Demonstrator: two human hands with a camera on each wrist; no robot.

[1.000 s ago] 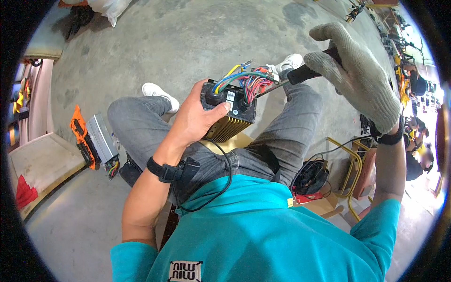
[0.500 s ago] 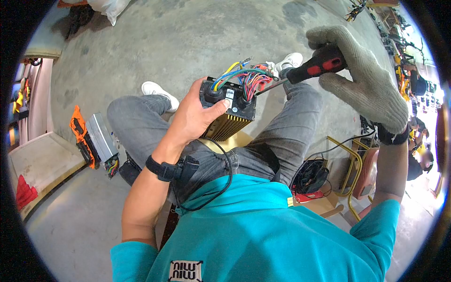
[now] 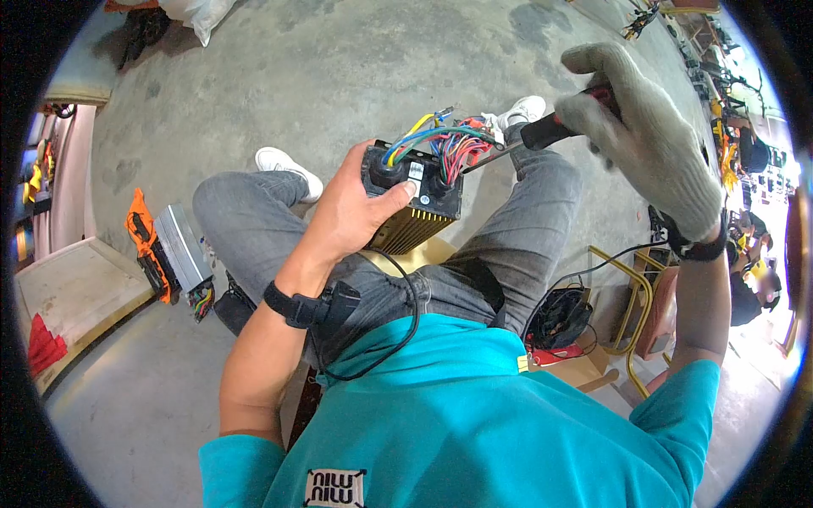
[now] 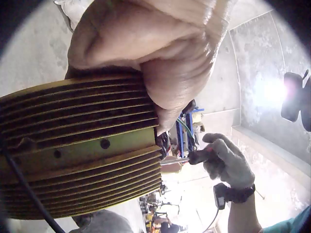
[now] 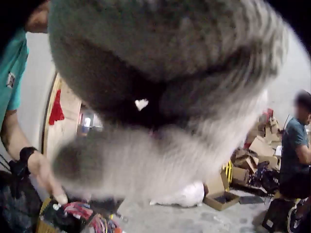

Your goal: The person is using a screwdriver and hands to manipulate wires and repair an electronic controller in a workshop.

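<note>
At the far left of the head view, a red cloth (image 3: 47,345) is seen on a pale board (image 3: 93,275); just right of it, an orange-and-black object (image 3: 151,250) and a grey metal case (image 3: 183,245) are set side by side on the concrete floor (image 3: 381,59), beyond the knee, where the lap is left free. Near the centre of the frame, slightly above the middle, a black finned box (image 3: 415,227) is held above the lap by the bare left hand (image 3: 347,212). Its left side is gripped by the fingers, with the thumb laid over the end face, apparently so that the box is steadied and that face is kept turned up. Coloured wires (image 3: 461,151) are bunched out of the face towards the top of the frame, leaving its right edge reachable. At that edge a screwdriver (image 3: 546,133) is aimed, slanting down from the upper right; whether its tip is seated in a screw cannot be told. Its handle is gripped by the curled fingers of the gloved right hand (image 3: 652,140), upper right, seemingly held back so the shaft is kept in line with the edge.
</note>
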